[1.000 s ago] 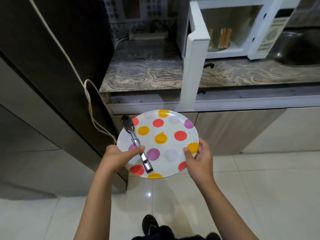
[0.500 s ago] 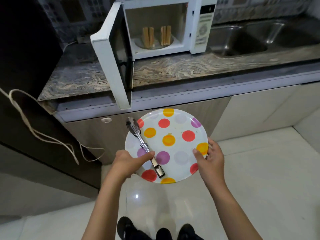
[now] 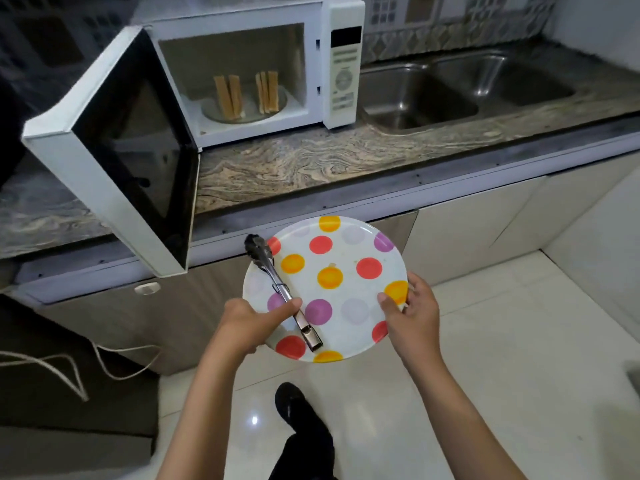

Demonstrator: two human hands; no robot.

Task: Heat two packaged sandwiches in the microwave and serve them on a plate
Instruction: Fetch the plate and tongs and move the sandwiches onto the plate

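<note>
A white plate [image 3: 349, 244] with coloured dots is held level in front of the counter by both hands. My left hand [image 3: 247, 323] grips its left rim, the thumb pressing metal tongs [image 3: 277, 285] flat onto the plate. My right hand [image 3: 412, 313] grips the right rim. The white microwave [image 3: 343, 57] stands on the counter with its door [image 3: 114, 157] swung wide open to the left. Inside, two sandwiches [image 3: 228, 97] [image 3: 267, 91] stand upright on the glass turntable.
A marbled stone counter [image 3: 311, 161] runs in front of the microwave. A steel double sink [image 3: 429, 95] lies to its right. The open door overhangs the counter edge, just left of the plate. A loose cord [image 3: 69, 368] hangs at the lower left. Tiled floor lies below.
The view has swung right and closer to the microwave, which now sits straight ahead. Both hands keep the same hold on the plate and tongs.
</note>
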